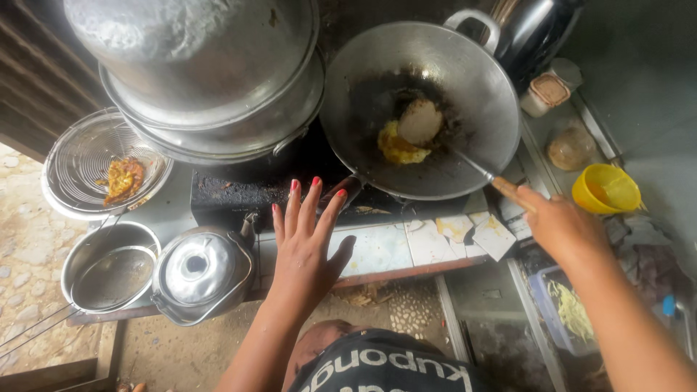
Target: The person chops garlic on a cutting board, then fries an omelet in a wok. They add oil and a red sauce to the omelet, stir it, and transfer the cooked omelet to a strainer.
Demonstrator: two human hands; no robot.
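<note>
A blackened metal wok (pixel 465 80) sits on the stove with a yellow egg-like piece (pixel 398 147) frying at its bottom. My right hand (pixel 563 225) grips the wooden handle of a metal spatula (pixel 428 120), whose blade rests on the food. My left hand (pixel 305 239) hovers flat over the tiled counter edge, fingers spread, fingertips close to the wok's near handle (pixel 348 190); it holds nothing.
Large stacked metal pots (pixel 210 80) stand left of the wok. A wire strainer (pixel 80 156) with fried food, a steel bowl with a ladle (pixel 109 268) and a kettle (pixel 200 272) sit at the left. A yellow cup (pixel 606 189) and small jars (pixel 548 93) stand on the right.
</note>
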